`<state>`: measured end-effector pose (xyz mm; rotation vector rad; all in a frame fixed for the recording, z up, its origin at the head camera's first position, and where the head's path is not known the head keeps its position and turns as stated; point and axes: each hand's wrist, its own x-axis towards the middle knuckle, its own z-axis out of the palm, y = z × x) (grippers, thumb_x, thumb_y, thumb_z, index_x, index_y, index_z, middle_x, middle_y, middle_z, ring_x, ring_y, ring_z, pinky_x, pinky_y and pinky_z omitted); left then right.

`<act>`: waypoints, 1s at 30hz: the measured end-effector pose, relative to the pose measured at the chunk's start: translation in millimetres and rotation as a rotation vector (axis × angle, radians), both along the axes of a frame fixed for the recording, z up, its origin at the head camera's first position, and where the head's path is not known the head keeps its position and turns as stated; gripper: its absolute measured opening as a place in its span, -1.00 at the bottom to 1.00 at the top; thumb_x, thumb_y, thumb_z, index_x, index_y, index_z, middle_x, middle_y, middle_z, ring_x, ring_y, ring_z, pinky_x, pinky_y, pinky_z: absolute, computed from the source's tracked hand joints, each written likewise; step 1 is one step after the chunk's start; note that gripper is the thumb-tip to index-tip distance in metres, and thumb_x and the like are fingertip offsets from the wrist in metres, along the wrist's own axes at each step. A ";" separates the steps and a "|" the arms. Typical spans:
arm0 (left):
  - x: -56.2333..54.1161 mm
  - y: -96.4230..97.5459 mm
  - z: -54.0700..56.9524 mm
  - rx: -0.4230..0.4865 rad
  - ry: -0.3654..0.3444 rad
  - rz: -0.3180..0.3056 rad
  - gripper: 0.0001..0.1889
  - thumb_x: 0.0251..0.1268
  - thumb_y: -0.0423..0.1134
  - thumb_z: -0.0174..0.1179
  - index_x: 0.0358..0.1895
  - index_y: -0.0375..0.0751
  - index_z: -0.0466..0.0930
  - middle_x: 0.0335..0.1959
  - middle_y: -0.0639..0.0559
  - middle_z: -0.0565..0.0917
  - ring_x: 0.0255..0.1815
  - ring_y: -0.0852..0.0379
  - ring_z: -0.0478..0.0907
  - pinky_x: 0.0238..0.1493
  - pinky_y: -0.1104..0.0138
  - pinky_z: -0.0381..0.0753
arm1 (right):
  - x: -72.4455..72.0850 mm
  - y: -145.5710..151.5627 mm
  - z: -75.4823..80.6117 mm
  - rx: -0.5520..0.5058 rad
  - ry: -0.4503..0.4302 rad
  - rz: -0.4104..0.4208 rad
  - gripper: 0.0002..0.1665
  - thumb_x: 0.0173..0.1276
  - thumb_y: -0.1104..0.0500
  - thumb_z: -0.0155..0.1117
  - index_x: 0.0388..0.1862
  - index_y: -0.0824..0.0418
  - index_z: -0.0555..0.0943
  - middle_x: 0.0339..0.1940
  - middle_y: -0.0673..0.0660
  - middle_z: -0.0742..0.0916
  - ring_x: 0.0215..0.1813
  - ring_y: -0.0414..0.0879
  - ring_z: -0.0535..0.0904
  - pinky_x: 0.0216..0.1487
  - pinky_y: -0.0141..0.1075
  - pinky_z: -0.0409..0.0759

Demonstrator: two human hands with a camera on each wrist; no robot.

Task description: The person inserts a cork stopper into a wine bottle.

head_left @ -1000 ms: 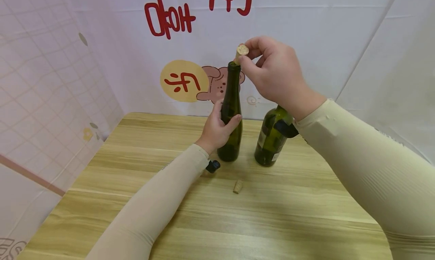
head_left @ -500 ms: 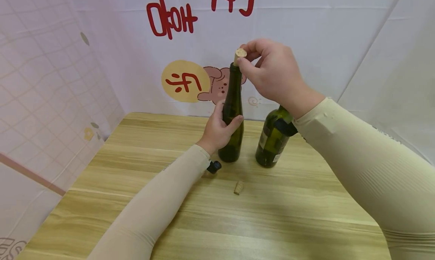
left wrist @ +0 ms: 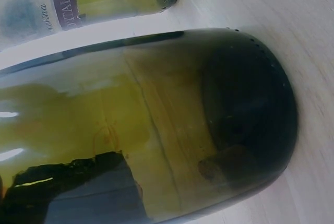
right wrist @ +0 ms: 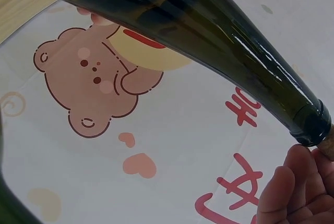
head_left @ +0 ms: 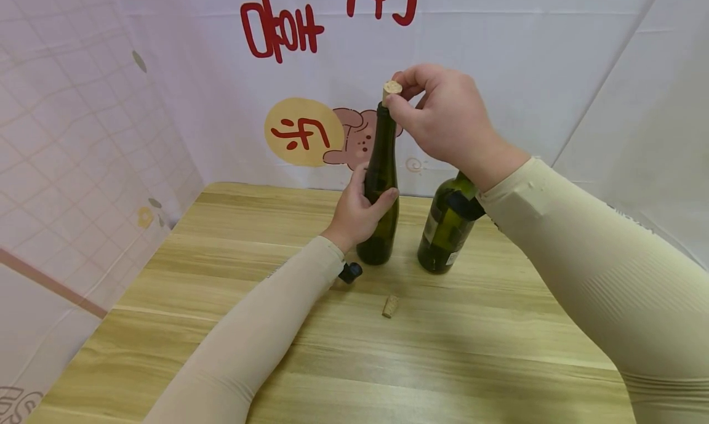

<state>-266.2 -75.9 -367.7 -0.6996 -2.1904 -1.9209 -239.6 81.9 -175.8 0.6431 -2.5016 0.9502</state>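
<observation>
A tall dark green bottle (head_left: pixel 384 147) stands upright on the table, and my left hand (head_left: pixel 357 215) grips its body with the thumb across the near side. At the bottle's mouth my right hand (head_left: pixel 443 116) pinches a cork (head_left: pixel 392 90) between thumb and fingers. Most of the cork shows above the rim; in the right wrist view its lower end meets the mouth (right wrist: pixel 311 130). How far it sits inside, I cannot tell. The bottle's lower body (left wrist: pixel 156 125) fills much of the left wrist view.
Right of the held bottle stands a second green bottle (head_left: pixel 443 227) with a label, its neck hidden behind my right wrist. A loose cork (head_left: pixel 390 306) lies on the wooden table (head_left: pixel 343 362) in front. A printed white cloth (head_left: pixel 487 36) hangs behind.
My right hand has lowered the cork slightly and it now stands straighter on the bottle's mouth. My left hand keeps its grip on the bottle.
</observation>
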 end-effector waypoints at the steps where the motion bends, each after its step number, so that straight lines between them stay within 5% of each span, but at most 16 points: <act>1: 0.0 0.1 0.1 -0.002 0.001 0.002 -0.42 0.54 0.01 0.26 0.47 0.11 0.22 0.13 -0.08 0.55 0.08 -0.02 0.63 0.22 -0.03 0.66 | -0.1 0.1 0.2 0.001 -0.004 -0.001 -0.70 0.57 0.02 0.20 0.06 0.15 0.72 -0.05 0.06 0.82 -0.51 -0.20 0.60 -0.43 -0.38 0.43; 17: 1.3 0.8 0.7 -0.022 -0.013 0.020 -0.41 0.54 0.01 0.26 0.48 0.12 0.20 0.16 -0.07 0.54 0.09 -0.02 0.65 0.23 -0.05 0.67 | -2.6 -0.5 -0.8 -0.004 -0.041 0.000 -0.71 0.58 0.04 0.18 0.03 0.15 0.73 0.06 0.04 0.82 -0.49 -0.18 0.61 -0.40 -0.37 0.47; 30: -0.8 0.6 -0.7 -0.015 0.013 0.009 -0.41 0.56 -0.01 0.24 0.50 0.09 0.20 0.14 -0.09 0.55 0.07 -0.02 0.63 0.19 -0.01 0.67 | -4.2 -0.7 -1.7 -0.019 -0.122 -0.013 -0.67 0.57 -0.03 0.17 0.00 0.16 0.71 -0.03 0.08 0.79 -0.51 -0.16 0.59 -0.30 -0.31 0.49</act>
